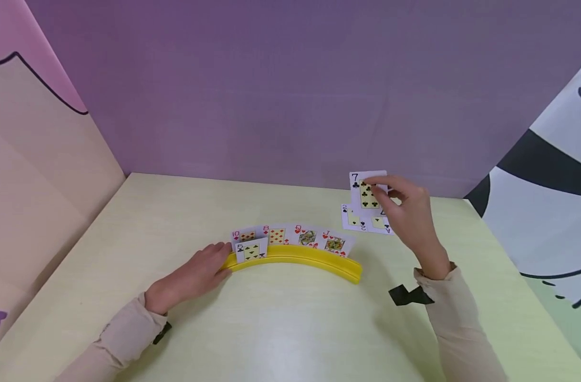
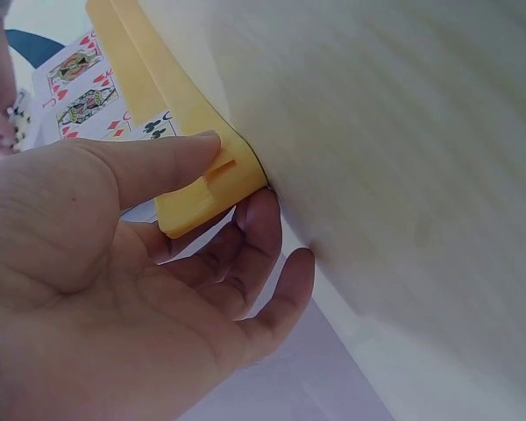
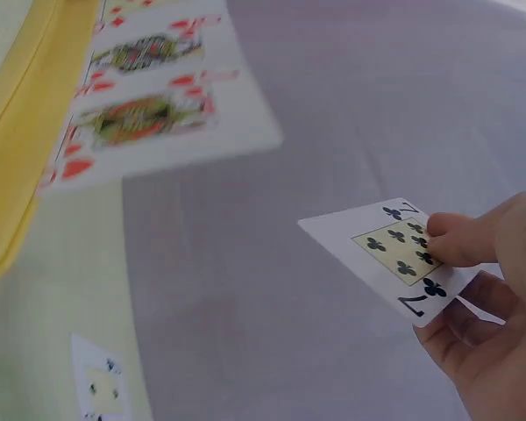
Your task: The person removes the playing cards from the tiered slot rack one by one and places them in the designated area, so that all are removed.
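A curved yellow card holder (image 1: pixel 295 255) lies on the table, and my left hand (image 1: pixel 191 276) grips its left end between thumb and fingers (image 2: pixel 261 219). Along its back row stand several red cards: the ten of diamonds (image 1: pixel 247 234), the eight of diamonds (image 1: pixel 277 236), the queen of hearts (image 1: pixel 307 237) and the jack of hearts (image 1: pixel 335 244). A five of clubs (image 1: pixel 251 251) stands in front of the ten. To the right, my right hand (image 1: pixel 410 215) pinches a seven of clubs (image 3: pixel 387 250), held up with its face toward me.
Behind the seven, a black two (image 1: pixel 354 222) and another black card (image 1: pixel 380 226), partly hidden, lie face up on the table (image 1: pixel 281 318). A purple backdrop (image 1: pixel 281 106) rises at the table's far edge. Printed panels stand at both sides.
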Demonstrator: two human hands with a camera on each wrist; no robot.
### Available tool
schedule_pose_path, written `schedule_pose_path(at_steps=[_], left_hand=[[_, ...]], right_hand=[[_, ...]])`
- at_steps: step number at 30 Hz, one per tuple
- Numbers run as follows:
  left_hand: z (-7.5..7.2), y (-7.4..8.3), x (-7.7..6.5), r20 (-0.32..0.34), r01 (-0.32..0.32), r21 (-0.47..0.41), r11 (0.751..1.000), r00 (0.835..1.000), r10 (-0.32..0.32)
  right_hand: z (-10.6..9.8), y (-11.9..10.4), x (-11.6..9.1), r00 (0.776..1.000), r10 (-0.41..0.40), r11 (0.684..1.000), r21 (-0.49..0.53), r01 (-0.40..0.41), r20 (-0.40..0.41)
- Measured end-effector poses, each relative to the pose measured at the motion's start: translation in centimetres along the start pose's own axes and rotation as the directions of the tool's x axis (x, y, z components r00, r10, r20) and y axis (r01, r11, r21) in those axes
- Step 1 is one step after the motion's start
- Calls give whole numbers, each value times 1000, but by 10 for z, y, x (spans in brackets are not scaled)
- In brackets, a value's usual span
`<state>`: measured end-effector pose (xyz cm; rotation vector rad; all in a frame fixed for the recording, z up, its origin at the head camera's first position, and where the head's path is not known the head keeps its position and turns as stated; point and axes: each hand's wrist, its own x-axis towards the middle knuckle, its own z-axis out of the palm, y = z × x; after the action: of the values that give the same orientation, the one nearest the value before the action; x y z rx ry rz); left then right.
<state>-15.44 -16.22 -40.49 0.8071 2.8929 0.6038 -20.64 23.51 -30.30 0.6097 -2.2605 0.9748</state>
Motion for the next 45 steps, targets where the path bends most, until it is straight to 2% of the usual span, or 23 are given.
schedule_pose_path(at_steps=[7,11,19,26,29,34,45], left_hand=[[0,-1,-1,5,17,-7,1000,1000,-17],[2,-2,-1,4,10,-5,1000,1000,-10],[1,-2,0,3,8,-4,1000,1000,-8],[1,-1,-1,-6,-16,-4,1000,1000,15],[0,-1,-1,-13,-29,0,1000,999,29],[0,-2,-2,-18,-37,-1,999,999,37],[1,-3,-1,-20,-37,1,999,999,37]], right_hand=[[6,42,-2,993,114,993,-31,-115,-44],[5,68,-8,977,209,977,-43,-211,-47],[-4,103,-16,937,345,936,-91,-339,63],[-9,126,-23,929,369,922,-114,-369,-18],[-10,133,-27,918,393,908,-136,-396,-47],[-13,144,-33,882,471,868,-172,-466,-17],[-19,170,-45,773,603,796,-207,-568,199]])
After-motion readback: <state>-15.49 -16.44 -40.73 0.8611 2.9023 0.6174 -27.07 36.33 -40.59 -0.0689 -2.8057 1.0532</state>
